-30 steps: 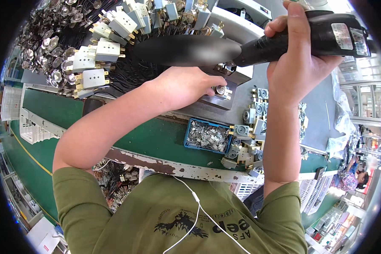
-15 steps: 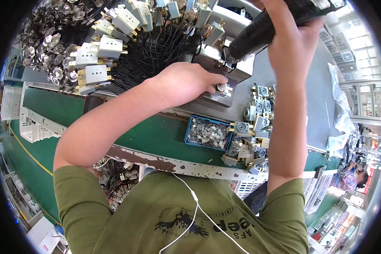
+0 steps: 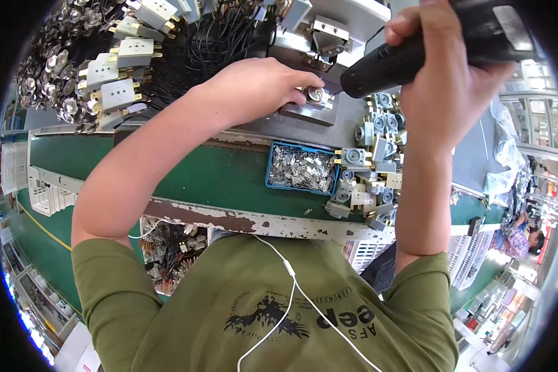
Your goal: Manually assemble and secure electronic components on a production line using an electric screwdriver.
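My left hand (image 3: 254, 90) reaches over the bench, thumb and forefinger closed on a small part with a round metal top (image 3: 316, 94) and brass tabs. That part sits on a flat metal block (image 3: 319, 116). In my right hand (image 3: 440, 102) is a black electric screwdriver (image 3: 381, 71), gripped round its body and slanting down to the left. Its thin tip is close to the right side of the part; whether they touch I cannot tell. Behind the block stands a metal fixture (image 3: 330, 36).
A blue tray (image 3: 269, 166) of small metal pieces lies nearer me, beside piled grey housings (image 3: 354, 156). At left are white socket blocks (image 3: 135, 52), black wires (image 3: 208, 46) and heaped metal discs (image 3: 59, 65). A chipped bench edge (image 3: 229, 217) runs before me.
The screwdriver has come away from the metal fixture, down and right, to beside the part. My left hand stays on the part; the whole view has shifted slightly.
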### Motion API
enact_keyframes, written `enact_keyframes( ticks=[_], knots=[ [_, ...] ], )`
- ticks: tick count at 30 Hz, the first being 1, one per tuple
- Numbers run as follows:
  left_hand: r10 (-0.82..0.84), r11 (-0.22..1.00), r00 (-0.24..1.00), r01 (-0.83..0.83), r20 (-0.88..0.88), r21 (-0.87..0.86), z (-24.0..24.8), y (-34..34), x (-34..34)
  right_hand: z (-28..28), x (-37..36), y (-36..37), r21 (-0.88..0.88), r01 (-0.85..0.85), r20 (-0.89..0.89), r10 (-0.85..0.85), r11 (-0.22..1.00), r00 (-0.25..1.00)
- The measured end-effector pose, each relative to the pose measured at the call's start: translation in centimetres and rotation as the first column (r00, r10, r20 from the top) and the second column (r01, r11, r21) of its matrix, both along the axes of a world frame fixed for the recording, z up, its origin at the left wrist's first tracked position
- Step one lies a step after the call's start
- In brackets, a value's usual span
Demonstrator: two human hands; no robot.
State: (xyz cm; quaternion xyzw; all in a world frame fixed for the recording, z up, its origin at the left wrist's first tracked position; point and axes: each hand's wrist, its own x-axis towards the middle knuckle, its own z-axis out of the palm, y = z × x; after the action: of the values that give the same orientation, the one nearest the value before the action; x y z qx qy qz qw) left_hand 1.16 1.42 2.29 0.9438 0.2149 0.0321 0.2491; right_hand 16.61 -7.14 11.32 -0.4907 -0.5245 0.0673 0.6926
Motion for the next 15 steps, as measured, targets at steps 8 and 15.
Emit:
enact_keyframes(
  ticks=[8,15],
  knots=[
    [0.013,1.000,0.990,-0.014,-0.141,-0.006,0.7,-0.2,0.5,-1.2,0.2,0.1,0.014,0.030,-0.084,-0.029,0.999,0.996],
    [0.036,0.998,0.993,-0.029,-0.114,0.063,0.5,-0.6,0.3,-1.5,0.1,0.0,-0.043,0.011,-0.109,-0.015,0.999,0.994]
  ],
)
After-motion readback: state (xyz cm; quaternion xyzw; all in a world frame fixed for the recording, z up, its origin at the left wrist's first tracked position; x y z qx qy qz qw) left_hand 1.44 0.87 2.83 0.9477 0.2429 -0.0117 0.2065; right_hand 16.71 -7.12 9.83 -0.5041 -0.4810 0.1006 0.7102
